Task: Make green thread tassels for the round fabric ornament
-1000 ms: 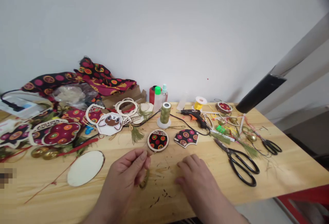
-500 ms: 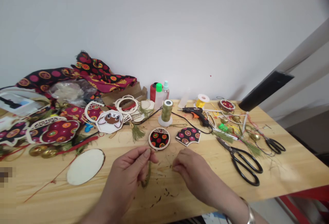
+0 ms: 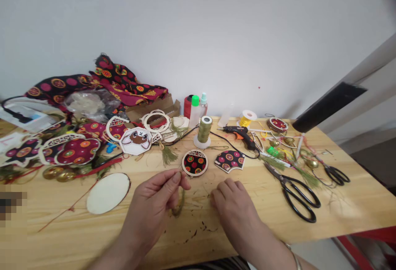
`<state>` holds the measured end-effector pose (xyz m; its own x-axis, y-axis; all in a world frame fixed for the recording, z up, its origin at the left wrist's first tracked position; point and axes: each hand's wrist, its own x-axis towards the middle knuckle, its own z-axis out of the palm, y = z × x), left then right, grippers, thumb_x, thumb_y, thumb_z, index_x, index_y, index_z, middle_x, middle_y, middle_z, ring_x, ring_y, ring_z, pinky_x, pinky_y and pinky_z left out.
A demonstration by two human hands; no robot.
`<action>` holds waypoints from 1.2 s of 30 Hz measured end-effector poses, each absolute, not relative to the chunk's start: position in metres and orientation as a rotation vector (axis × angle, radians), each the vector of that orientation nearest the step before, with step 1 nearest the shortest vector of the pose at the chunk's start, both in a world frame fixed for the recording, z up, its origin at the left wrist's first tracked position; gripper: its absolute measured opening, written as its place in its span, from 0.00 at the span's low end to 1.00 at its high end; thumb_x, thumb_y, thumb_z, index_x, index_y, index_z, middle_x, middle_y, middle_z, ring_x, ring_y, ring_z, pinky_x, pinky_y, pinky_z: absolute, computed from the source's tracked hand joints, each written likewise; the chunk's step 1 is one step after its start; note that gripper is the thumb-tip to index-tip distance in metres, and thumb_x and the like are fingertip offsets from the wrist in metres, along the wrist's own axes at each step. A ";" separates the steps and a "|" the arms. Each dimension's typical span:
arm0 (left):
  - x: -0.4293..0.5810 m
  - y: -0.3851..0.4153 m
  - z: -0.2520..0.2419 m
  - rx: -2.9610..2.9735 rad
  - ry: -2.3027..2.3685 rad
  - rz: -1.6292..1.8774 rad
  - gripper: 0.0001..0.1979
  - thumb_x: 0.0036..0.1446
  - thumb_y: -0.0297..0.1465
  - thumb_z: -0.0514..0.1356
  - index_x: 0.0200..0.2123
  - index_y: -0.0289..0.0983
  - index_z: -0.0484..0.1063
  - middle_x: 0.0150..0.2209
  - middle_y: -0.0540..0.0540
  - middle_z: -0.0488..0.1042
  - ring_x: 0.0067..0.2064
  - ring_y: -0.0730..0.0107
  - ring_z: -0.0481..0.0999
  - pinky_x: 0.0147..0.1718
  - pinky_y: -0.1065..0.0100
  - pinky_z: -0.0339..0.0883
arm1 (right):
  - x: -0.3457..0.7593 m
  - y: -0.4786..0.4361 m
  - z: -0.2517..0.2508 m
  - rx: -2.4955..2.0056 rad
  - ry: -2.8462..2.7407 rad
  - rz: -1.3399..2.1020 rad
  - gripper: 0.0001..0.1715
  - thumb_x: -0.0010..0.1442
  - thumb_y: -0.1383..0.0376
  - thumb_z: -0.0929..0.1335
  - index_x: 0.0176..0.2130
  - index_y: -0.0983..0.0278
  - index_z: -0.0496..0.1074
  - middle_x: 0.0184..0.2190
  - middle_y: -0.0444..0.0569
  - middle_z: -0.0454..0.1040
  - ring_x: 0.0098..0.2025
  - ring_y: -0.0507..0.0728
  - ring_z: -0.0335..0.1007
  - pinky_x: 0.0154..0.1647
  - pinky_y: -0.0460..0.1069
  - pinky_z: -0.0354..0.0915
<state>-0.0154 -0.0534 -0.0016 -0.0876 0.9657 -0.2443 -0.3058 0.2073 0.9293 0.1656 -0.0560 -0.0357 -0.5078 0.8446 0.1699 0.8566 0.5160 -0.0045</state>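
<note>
hands apart: left hand [image 3: 154, 200] pinches 1 green cord [image 3: 182, 202], hanging between them, near side of 1 round pendant [image 3: 194, 164]; right hand [image 3: 233, 212] curled, can't tell if holding anything. 2 scissors [image 3: 284, 178] at right, 1 green spool [image 3: 204, 131] beyond pendant.

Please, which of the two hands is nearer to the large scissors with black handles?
The right. The right hand is to the left of the large scissors, not touching them; the left hand is farther away, on the other side of the right hand.
</note>
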 end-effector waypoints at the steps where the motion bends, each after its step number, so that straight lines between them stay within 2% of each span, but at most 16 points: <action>1: -0.015 -0.053 -0.002 0.765 1.167 1.253 0.07 0.50 0.34 0.63 0.30 0.36 0.78 0.26 0.49 0.74 0.20 0.81 0.55 0.18 0.76 0.49 | 0.164 -0.058 -0.042 -1.441 -2.604 -0.170 0.06 0.54 0.74 0.67 0.26 0.65 0.70 0.25 0.50 0.69 0.30 0.58 0.61 0.30 0.52 0.53; 3: -0.013 -0.053 -0.001 0.782 1.163 1.247 0.07 0.50 0.34 0.63 0.30 0.37 0.77 0.25 0.50 0.74 0.20 0.81 0.55 0.18 0.76 0.49 | 0.163 -0.059 -0.047 -1.415 -2.611 -0.194 0.07 0.53 0.75 0.67 0.26 0.66 0.69 0.25 0.51 0.69 0.30 0.59 0.61 0.29 0.53 0.53; 5: -0.011 -0.052 0.000 0.807 1.173 1.234 0.07 0.51 0.34 0.63 0.30 0.36 0.77 0.25 0.50 0.74 0.20 0.81 0.55 0.18 0.76 0.49 | 0.167 -0.057 -0.042 -1.433 -2.608 -0.072 0.06 0.52 0.75 0.67 0.27 0.66 0.69 0.26 0.51 0.70 0.31 0.58 0.61 0.31 0.52 0.54; 8: -0.007 -0.051 -0.001 0.842 1.214 1.180 0.09 0.52 0.36 0.62 0.29 0.35 0.77 0.25 0.49 0.73 0.19 0.81 0.54 0.17 0.75 0.48 | 0.175 -0.053 -0.019 -1.458 -2.461 0.426 0.06 0.56 0.74 0.65 0.29 0.65 0.69 0.29 0.47 0.71 0.34 0.55 0.63 0.35 0.49 0.58; 11: -0.002 -0.050 -0.002 0.872 1.229 1.088 0.12 0.53 0.38 0.61 0.32 0.35 0.77 0.18 0.54 0.64 0.18 0.80 0.51 0.17 0.75 0.45 | 0.181 -0.051 0.007 -1.367 -2.250 0.829 0.07 0.60 0.72 0.63 0.31 0.64 0.68 0.31 0.44 0.70 0.36 0.51 0.64 0.37 0.45 0.59; 13: 0.003 -0.050 -0.002 0.869 1.205 1.024 0.13 0.53 0.39 0.60 0.34 0.35 0.78 0.15 0.57 0.55 0.18 0.80 0.49 0.17 0.75 0.44 | 0.182 -0.048 0.021 -1.319 -2.201 0.861 0.07 0.60 0.71 0.63 0.30 0.64 0.67 0.30 0.43 0.70 0.36 0.50 0.64 0.37 0.45 0.58; 15: 0.008 -0.050 0.000 0.846 1.180 0.967 0.14 0.52 0.39 0.61 0.34 0.34 0.78 0.14 0.58 0.52 0.18 0.80 0.48 0.16 0.75 0.43 | 0.181 -0.045 0.029 -1.305 -2.194 0.828 0.08 0.61 0.71 0.63 0.30 0.64 0.67 0.29 0.43 0.69 0.34 0.51 0.63 0.36 0.46 0.58; 25: 0.007 -0.050 0.001 0.909 1.112 0.861 0.14 0.54 0.38 0.59 0.25 0.34 0.75 0.13 0.57 0.54 0.17 0.80 0.49 0.17 0.73 0.43 | 0.180 -0.032 0.031 -1.326 -2.183 0.753 0.10 0.60 0.71 0.63 0.27 0.64 0.66 0.27 0.43 0.68 0.33 0.51 0.62 0.33 0.46 0.56; 31: 0.007 -0.048 -0.002 0.738 1.040 0.936 0.11 0.50 0.36 0.63 0.24 0.33 0.74 0.21 0.52 0.66 0.17 0.84 0.49 0.16 0.75 0.42 | 0.179 -0.028 0.016 -1.309 -1.897 0.785 0.07 0.59 0.69 0.63 0.33 0.63 0.71 0.32 0.47 0.72 0.36 0.53 0.66 0.38 0.49 0.60; 33: 0.006 -0.047 -0.002 0.680 1.028 0.975 0.10 0.49 0.35 0.64 0.25 0.33 0.75 0.22 0.52 0.68 0.17 0.85 0.48 0.16 0.76 0.42 | 0.177 -0.027 0.009 -1.333 -1.688 0.862 0.09 0.59 0.67 0.64 0.36 0.64 0.73 0.33 0.48 0.74 0.38 0.55 0.67 0.40 0.50 0.61; 36: 0.005 -0.047 -0.001 0.649 1.022 1.021 0.10 0.49 0.35 0.64 0.25 0.33 0.75 0.22 0.51 0.69 0.17 0.85 0.49 0.16 0.76 0.43 | 0.171 -0.030 -0.002 -1.355 -1.353 1.185 0.09 0.56 0.64 0.66 0.36 0.64 0.75 0.32 0.48 0.76 0.35 0.55 0.69 0.38 0.51 0.62</action>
<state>0.0050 -0.0465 -0.0011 0.1572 0.9125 -0.3776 -0.3770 0.4088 0.8311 0.1705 -0.0296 -0.0020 -0.0397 0.9980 -0.0495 0.1806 -0.0416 -0.9827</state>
